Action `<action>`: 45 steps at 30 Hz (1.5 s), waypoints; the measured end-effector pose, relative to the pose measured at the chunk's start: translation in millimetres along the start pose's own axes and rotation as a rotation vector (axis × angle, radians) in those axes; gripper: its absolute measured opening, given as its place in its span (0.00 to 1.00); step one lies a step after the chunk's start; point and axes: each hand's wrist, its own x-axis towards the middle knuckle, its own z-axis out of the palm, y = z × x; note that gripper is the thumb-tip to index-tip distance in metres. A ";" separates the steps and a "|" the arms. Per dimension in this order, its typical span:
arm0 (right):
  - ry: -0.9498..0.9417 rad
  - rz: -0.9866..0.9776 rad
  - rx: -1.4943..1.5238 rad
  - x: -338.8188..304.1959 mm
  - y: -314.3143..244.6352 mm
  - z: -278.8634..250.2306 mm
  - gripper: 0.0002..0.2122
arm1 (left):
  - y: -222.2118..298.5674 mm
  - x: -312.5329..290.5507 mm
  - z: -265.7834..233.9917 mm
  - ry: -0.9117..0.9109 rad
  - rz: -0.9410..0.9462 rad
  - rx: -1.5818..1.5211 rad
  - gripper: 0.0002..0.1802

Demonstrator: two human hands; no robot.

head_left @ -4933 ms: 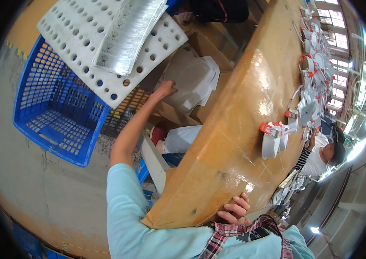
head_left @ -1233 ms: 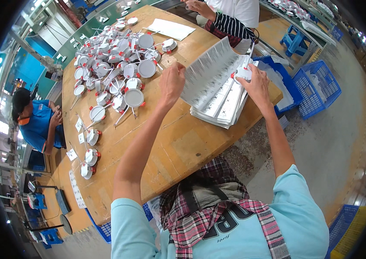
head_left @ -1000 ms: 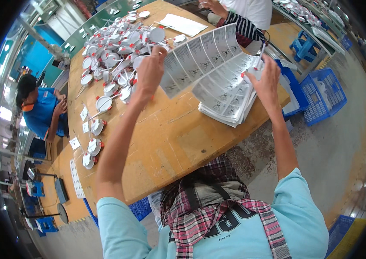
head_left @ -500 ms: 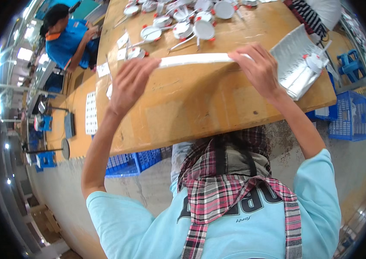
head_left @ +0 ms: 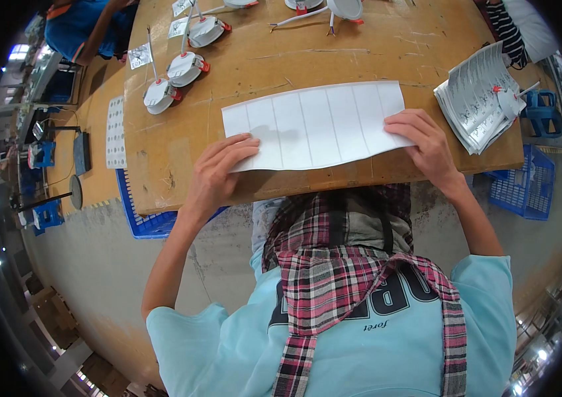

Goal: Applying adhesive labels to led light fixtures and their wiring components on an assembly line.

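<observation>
Clock positions are taken from the middle of the white sheet (head_left: 324, 126). At 9 o'clock stands a perforated white board (head_left: 115, 132); at 8, a blue basket (head_left: 132, 221) shows below the table edge. Three round white lamps (head_left: 185, 68) with red clips sit in a row near 10 on the table (head_left: 387, 49). The left hand (head_left: 218, 167) pinches the sheet's 8 o'clock corner, fingers on top, thumb hidden. The sheet, plain side up and ruled into strips, is above the table's near edge; full contact beneath cannot be confirmed. The right hand (head_left: 424, 142) pinches its other end, just past 3. Near 3, well apart, lies a stack of printed sheets (head_left: 463, 99) bearing one lamp (head_left: 510, 104); at 2, a co-worker's striped sleeve (head_left: 507, 36)
</observation>
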 end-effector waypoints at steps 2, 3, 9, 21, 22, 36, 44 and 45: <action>0.031 0.082 0.083 0.3 1.7 -1.0 0.11 | -1.3 1.3 -1.3 -0.016 0.002 -0.040 0.22; 0.069 0.162 0.167 0.1 2.4 -1.6 0.08 | 0.8 3.6 -1.1 0.038 -0.114 -0.155 0.17; 0.030 0.559 0.142 7.6 5.6 0.1 0.08 | -7.5 7.6 6.7 0.230 -0.538 -0.474 0.07; 0.122 0.711 0.100 22.6 6.0 8.4 0.12 | 12.8 33.5 24.0 0.368 -0.622 -0.015 0.09; 0.118 0.716 0.095 22.4 6.7 8.8 0.12 | 14.0 34.5 23.9 0.360 -0.658 -0.009 0.08; 0.133 0.865 0.215 26.9 2.0 6.6 0.18 | 20.2 36.0 33.8 0.400 -0.689 0.073 0.10; 0.157 0.909 0.136 31.4 -1.9 9.5 0.15 | 18.3 39.5 36.6 0.402 -0.708 0.104 0.11; 0.155 0.912 0.136 31.8 -1.6 9.8 0.15 | 17.5 39.9 37.6 0.420 -0.710 0.092 0.11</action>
